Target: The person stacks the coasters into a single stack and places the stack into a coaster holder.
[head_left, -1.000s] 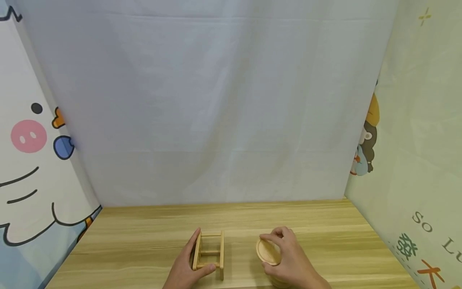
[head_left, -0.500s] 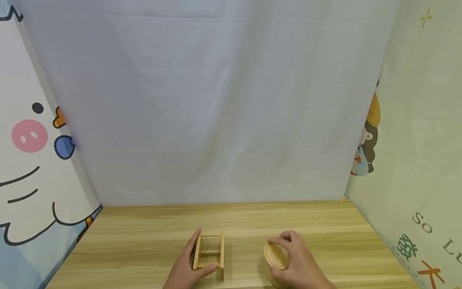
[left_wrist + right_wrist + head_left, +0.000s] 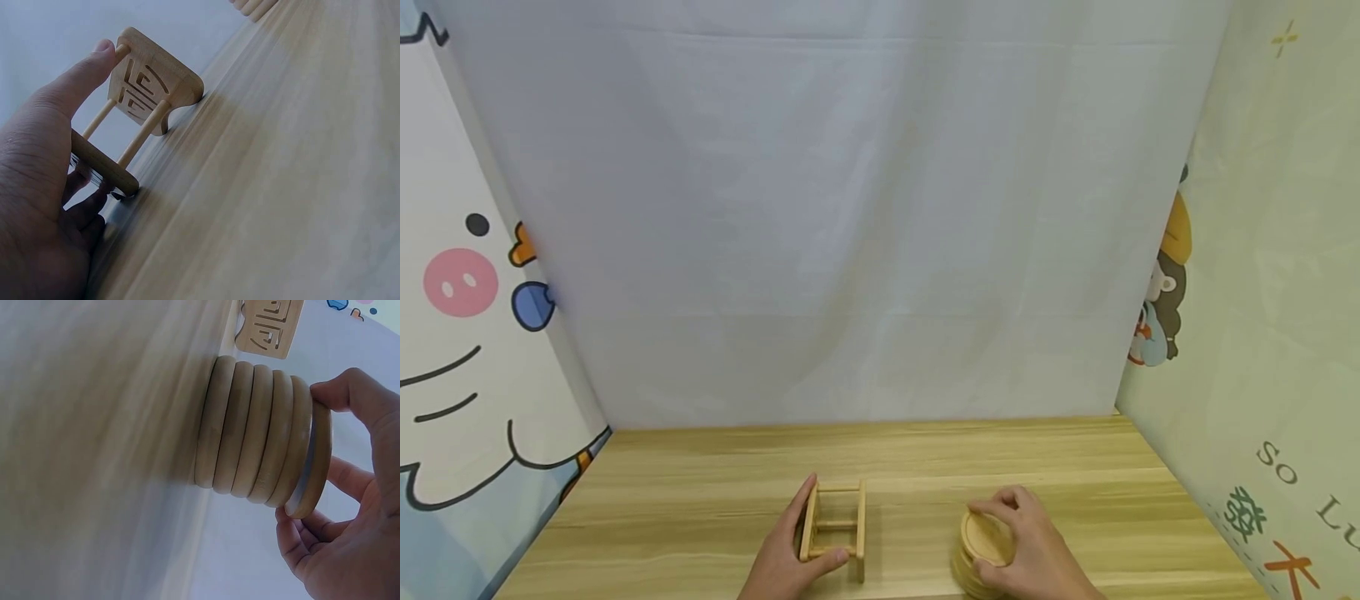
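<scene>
My left hand [image 3: 784, 560] grips a small wooden coaster rack [image 3: 861, 527] by its left side, the thumb lying on a front rod. In the left wrist view, the rack's far end panel [image 3: 178, 78] shows cut-out slots, and rods join the two panels. My right hand [image 3: 1036, 550] pinches a round wooden coaster [image 3: 988, 540] by its edge. Below it stands a stack of coasters [image 3: 966, 575]. Seen from the right wrist, the pinched coaster [image 3: 322, 453] meets the stack [image 3: 253, 431] near the thumb and tilts off it at the other side, leaving a narrow gap.
Both things stand on a wood-grain table [image 3: 737, 483], near its front edge, with a strip of tabletop between them. A pale cloth [image 3: 850, 250] hangs along the back. Printed cartoon sheets flank the left [image 3: 467, 367] and the right [image 3: 1240, 333].
My right hand has moved right and a little nearer with the coaster, which now sits over the stack instead of left of it. The left hand and rack have stayed put.
</scene>
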A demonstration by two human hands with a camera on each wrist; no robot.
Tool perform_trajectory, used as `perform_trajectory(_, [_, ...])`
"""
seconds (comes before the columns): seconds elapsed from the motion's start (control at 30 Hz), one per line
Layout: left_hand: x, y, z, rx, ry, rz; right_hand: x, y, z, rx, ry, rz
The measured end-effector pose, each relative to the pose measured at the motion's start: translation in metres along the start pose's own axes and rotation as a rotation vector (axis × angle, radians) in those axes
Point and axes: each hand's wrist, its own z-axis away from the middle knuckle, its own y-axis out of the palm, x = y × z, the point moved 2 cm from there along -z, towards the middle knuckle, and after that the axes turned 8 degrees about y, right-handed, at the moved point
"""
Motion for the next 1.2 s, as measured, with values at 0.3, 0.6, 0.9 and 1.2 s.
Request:
perform_trajectory(0.3, [0.0023,-0.0002,-0.0011,0.017,-0.029,0.048,-0.002,0.0003,0.0025,-0.045,-0.099,0.023])
perform_trajectory(0.6, [-0.0004,0.0003,0.0004,0.009,-0.022,0.029,-0.0032,0.0006,0.0041,-0.034,-0.112,0.028])
perform_trajectory(0.9, [0.0004,-0.0001,-0.0001,0.018,-0.035,0.039,-0.0057,-0.0003,0.0052,0.008,-0.091,0.012])
perform_trajectory(1.2, [-0.0022,0.0004,0.0015,0.0,-0.019,-0.017,-0.005,-0.0039,0.0059,0.046,-0.062,-0.025])
